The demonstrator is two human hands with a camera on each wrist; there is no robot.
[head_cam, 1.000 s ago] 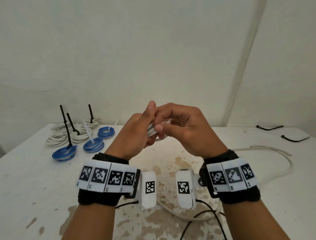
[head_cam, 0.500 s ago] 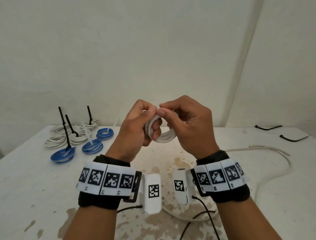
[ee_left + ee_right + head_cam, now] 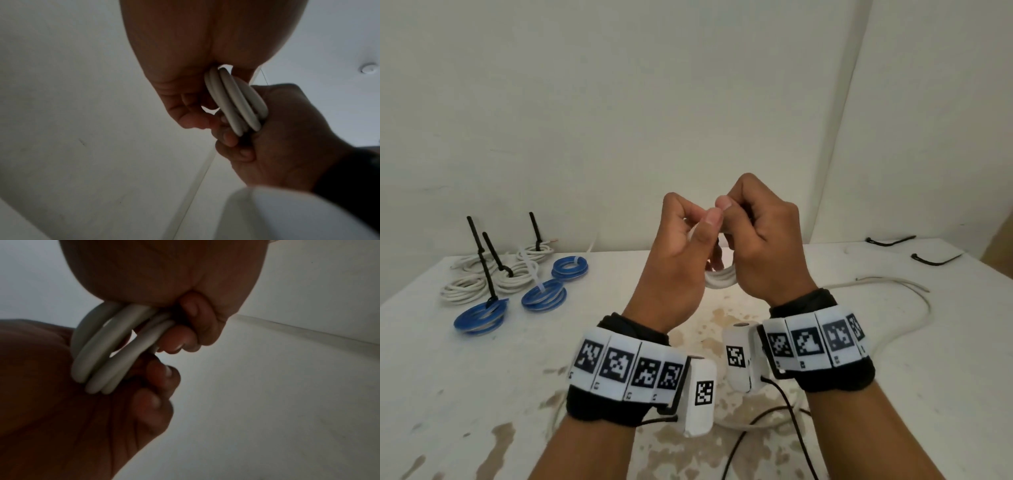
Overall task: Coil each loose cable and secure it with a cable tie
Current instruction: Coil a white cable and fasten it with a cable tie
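Several loops, one white cable coil (image 3: 719, 279), held above the table (image 3: 431, 359); left hand (image 3: 678, 260) and right hand (image 3: 763, 246) both clench it. Untied: a slackened grip would likely spring the loops apart.

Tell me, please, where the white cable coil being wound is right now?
In the head view the white cable coil is held above the table at centre, gripped between the left hand and right hand.

Stained white table (image 3: 893, 394), bare white walls (image 3: 619, 102)
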